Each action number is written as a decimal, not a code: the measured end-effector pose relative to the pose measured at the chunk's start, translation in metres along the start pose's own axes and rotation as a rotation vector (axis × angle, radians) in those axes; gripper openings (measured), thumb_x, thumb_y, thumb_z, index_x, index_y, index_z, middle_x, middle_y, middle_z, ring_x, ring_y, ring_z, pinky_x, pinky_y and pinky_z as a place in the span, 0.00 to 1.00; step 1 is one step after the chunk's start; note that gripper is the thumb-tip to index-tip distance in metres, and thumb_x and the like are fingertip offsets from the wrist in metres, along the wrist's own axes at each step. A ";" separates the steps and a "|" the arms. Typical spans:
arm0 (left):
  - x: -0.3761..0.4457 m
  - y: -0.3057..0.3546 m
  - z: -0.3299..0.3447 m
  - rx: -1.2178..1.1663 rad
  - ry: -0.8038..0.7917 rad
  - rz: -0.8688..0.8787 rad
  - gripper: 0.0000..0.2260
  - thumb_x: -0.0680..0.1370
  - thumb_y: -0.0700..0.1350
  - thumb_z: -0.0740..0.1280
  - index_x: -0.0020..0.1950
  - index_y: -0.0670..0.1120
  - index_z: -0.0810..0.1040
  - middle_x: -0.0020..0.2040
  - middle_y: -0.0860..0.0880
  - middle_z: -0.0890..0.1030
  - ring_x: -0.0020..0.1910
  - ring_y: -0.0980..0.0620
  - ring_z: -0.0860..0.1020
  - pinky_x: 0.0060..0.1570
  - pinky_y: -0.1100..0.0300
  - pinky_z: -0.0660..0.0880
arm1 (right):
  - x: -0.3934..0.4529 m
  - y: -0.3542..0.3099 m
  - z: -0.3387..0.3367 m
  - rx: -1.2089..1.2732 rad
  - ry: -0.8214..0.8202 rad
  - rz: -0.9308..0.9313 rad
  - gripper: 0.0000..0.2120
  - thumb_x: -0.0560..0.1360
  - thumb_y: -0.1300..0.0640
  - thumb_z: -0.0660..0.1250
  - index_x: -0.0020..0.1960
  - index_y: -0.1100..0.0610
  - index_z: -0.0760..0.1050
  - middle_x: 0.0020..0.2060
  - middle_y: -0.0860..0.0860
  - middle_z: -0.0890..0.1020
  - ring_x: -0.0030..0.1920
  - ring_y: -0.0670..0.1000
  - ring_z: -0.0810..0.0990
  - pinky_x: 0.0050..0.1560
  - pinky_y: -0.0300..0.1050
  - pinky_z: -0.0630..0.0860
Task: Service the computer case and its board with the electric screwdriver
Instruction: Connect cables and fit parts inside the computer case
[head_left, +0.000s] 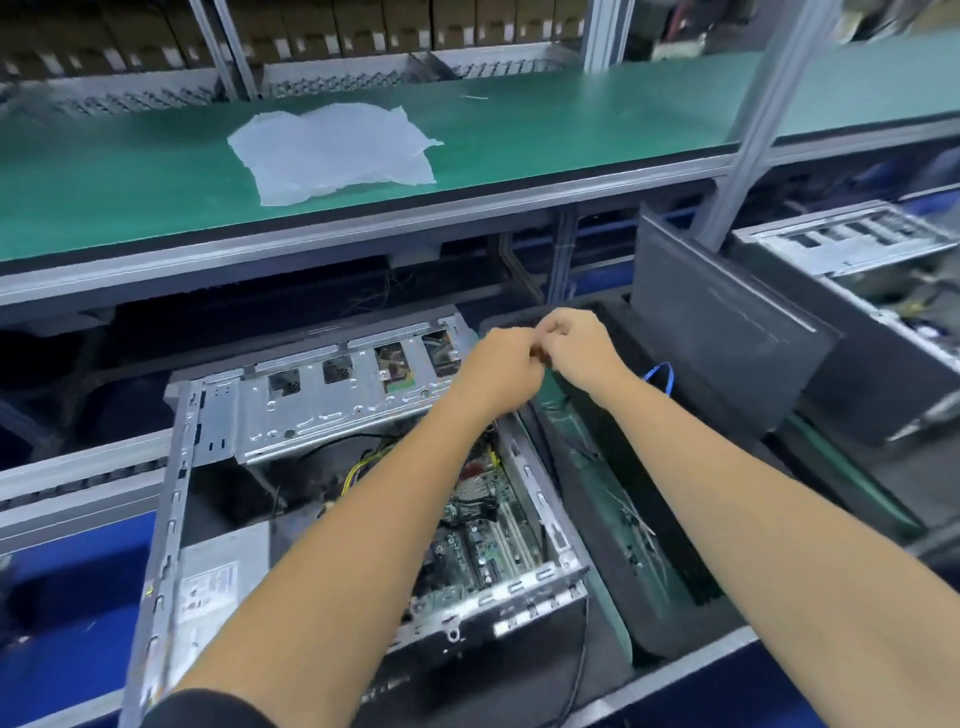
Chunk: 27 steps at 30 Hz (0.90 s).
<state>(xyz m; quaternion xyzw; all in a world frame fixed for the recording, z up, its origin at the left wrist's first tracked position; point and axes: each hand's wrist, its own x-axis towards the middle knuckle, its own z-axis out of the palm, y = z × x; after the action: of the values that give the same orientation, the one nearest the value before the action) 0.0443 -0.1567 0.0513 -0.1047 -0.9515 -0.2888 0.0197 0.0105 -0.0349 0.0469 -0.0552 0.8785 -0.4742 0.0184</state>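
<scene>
Here, from the head camera, the left hand (496, 371) and right hand (579, 345) meet with curled fingers, pinching something small and dark between them above the far right corner of the open case (291, 415), its board (483, 525) lying exposed inside below the forearms.

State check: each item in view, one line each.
computer case: side open, lying on the line
board: seated inside the case, exposed
left hand: fingers curled, meeting the right hand above the case
right hand: curled, pinching something small; item unclear
white sheet: crumpled, flat on the green shelf
electric screwdriver: not visible
</scene>
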 end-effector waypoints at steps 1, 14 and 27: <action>0.011 0.008 0.010 0.008 -0.013 -0.015 0.05 0.75 0.39 0.59 0.44 0.44 0.75 0.42 0.45 0.78 0.41 0.42 0.74 0.34 0.56 0.65 | 0.005 0.011 -0.011 -0.033 -0.005 0.030 0.12 0.77 0.67 0.62 0.38 0.55 0.77 0.35 0.49 0.79 0.35 0.48 0.75 0.37 0.42 0.70; 0.103 0.006 0.144 0.287 -0.239 -0.630 0.11 0.75 0.38 0.62 0.56 0.37 0.74 0.58 0.37 0.78 0.55 0.39 0.77 0.46 0.53 0.72 | 0.047 0.165 -0.009 -0.402 -0.500 0.193 0.13 0.76 0.64 0.63 0.60 0.64 0.75 0.59 0.62 0.79 0.59 0.61 0.78 0.56 0.48 0.75; 0.107 -0.008 0.174 0.264 -0.202 -0.739 0.06 0.74 0.40 0.62 0.49 0.40 0.72 0.53 0.38 0.78 0.50 0.39 0.78 0.45 0.53 0.74 | 0.080 0.193 0.025 -0.508 -0.742 0.130 0.25 0.77 0.67 0.63 0.73 0.58 0.64 0.79 0.56 0.44 0.59 0.60 0.77 0.56 0.48 0.74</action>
<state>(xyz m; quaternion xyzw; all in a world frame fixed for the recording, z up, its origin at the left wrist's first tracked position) -0.0577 -0.0468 -0.0869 0.2201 -0.9510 -0.1401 -0.1660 -0.0823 0.0404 -0.1266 -0.1687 0.9026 -0.1899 0.3475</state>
